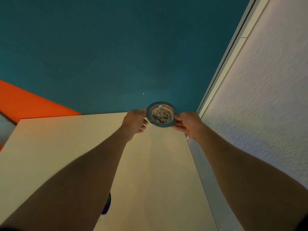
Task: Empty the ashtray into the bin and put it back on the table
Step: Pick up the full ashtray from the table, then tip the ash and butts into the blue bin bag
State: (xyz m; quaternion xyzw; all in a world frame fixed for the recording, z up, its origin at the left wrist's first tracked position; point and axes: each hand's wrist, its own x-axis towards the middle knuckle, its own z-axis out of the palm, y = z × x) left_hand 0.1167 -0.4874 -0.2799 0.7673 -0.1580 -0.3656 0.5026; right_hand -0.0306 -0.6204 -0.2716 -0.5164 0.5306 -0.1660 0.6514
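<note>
A round metal ashtray [161, 114] holding dark and pale speckled ash is at the far edge of a pale table [83, 147], partly past that edge over the floor. My right hand [187, 125] grips its right rim with thumb on top and fingers beneath. My left hand [135, 121] is at the ashtray's left rim, fingers curled and touching or almost touching it. No bin is in view.
A teal floor [116, 55] lies beyond the table, with an orange area [25, 102] at the left. A white textured wall [258, 97] with a pale skirting strip runs along the right. A small blue-green object [107, 204] peeks out beside my left forearm.
</note>
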